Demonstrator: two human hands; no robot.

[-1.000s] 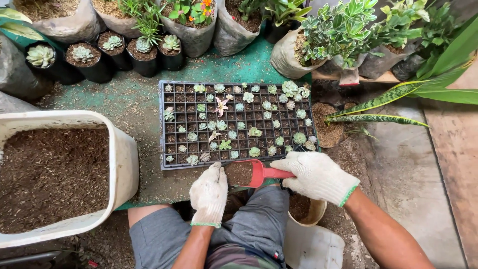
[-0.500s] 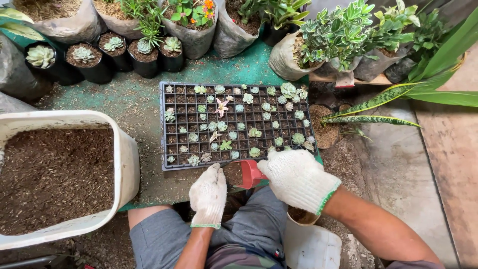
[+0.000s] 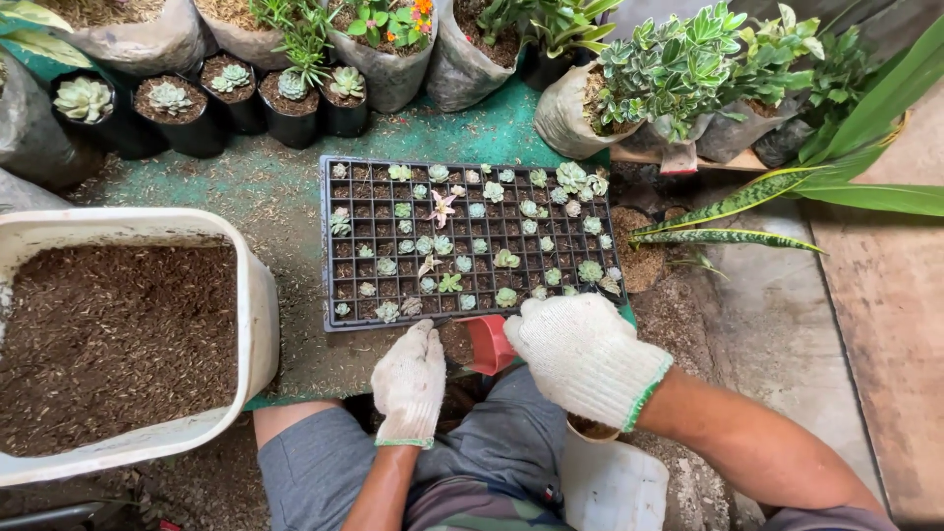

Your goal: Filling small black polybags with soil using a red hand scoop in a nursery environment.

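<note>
A black seedling tray (image 3: 339, 320) with several small succulents in its cells lies on a green mat. Just below its near edge is a small red scoop (image 3: 492, 344) holding some brown soil. My right hand (image 3: 585, 356), in a white knit glove, covers the scoop's handle and grips it. My left hand (image 3: 411, 385), also gloved, rests beside the scoop's left side with fingers extended, touching its edge. My knees in grey shorts are below both hands.
A large white tub of brown soil (image 3: 258, 315) stands at the left. Black pots with succulents (image 3: 172, 103) and bagged plants (image 3: 590, 108) line the far side. A white container (image 3: 610, 482) sits by my right knee. Long striped leaves (image 3: 728, 211) reach in from the right.
My right hand has swung left over the scoop's handle, hiding it, and the scoop has tilted up toward the tray's near edge. My left hand has barely moved.
</note>
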